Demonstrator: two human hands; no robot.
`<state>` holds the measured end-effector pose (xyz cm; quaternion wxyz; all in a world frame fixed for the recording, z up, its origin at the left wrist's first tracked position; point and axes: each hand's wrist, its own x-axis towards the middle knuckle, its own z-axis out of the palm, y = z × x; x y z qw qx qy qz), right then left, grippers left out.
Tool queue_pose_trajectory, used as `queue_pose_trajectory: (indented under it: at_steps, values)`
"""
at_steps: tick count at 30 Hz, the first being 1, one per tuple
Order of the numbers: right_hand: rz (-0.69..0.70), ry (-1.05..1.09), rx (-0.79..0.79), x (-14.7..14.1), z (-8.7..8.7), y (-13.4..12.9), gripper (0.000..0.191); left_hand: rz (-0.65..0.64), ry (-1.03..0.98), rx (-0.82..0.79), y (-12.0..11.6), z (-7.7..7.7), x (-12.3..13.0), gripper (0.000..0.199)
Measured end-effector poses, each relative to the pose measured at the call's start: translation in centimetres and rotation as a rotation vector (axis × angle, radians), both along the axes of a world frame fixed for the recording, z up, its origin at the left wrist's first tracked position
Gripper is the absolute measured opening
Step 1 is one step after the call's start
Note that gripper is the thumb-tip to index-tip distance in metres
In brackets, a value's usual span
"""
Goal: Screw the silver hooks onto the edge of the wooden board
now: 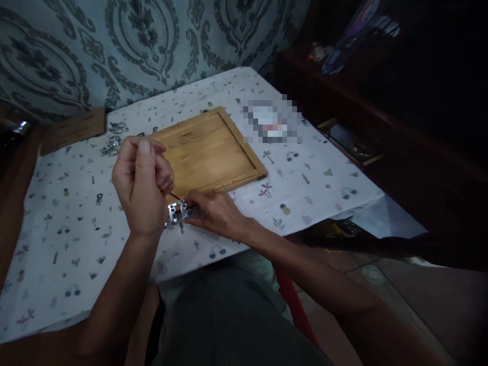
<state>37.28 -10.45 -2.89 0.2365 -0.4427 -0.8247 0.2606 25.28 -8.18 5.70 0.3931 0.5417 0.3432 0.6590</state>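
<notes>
The silver metal hinge (173, 209) sits at the near edge of the framed yellow-brown wooden panel (206, 152), steadied by the right hand (223, 211), its fingers pinching the hinge. The left hand (143, 178) has its fingers curled around a thin dark-shafted tool (174, 196); holding the shaft square to the hinge would likely limit slipping on the patterned white tabletop (324, 188).

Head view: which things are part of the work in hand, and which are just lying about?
In use:
- wooden panel
- metal fitting at its near edge, in the right hand's grip
- thin dark shaft at the left fist

Lying about:
- loose metal pieces, possibly spares
- cardboard
- blurred-out item, unidentifiable
</notes>
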Motion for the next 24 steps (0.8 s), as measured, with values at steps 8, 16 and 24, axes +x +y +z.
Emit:
queue_pose_trajectory:
  at_steps: [8,16,24]
  values:
    - [0.017,-0.016,-0.004,0.0,0.0,0.1,0.034,-0.018,-0.035,-0.059,0.1,-0.4,0.1,0.023]
    - [0.006,-0.046,-0.007,0.0,0.3,0.1,0.035,-0.030,0.005,-0.086,0.3,-0.6,-0.1,0.021]
    - [0.006,-0.010,0.002,-0.1,0.2,0.0,0.034,0.173,-0.073,0.045,-0.1,-1.2,0.3,0.021]
